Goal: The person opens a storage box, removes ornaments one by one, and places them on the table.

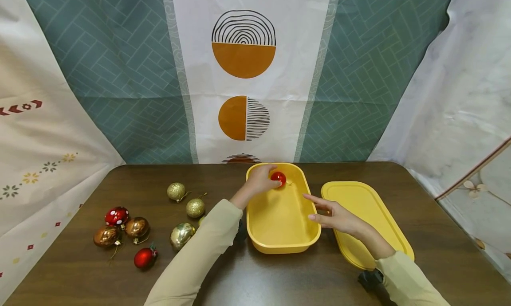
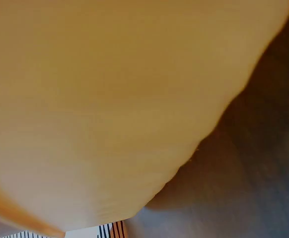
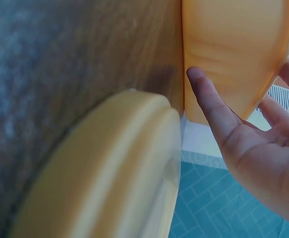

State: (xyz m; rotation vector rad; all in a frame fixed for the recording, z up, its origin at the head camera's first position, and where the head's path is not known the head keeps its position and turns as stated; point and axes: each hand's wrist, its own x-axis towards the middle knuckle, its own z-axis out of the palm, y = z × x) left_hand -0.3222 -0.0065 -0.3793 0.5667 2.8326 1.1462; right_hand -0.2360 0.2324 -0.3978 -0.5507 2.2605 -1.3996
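A yellow plastic box stands open on the table, its outer wall filling most of the left wrist view. My left hand reaches over its left rim to the far end. There the thumb and fingers pinch a shiny red Christmas bauble inside the box, a gold string beside it. At the box's right side is my right hand, fingers spread and holding nothing. In the right wrist view the right hand has its thumb out near the box's outer wall.
A yellow lid lies to the right, partly under my right forearm. Left of the box are several baubles: glittery gold, shiny gold, copper, dotted red and plain red. Patterned cloth hangs behind the table.
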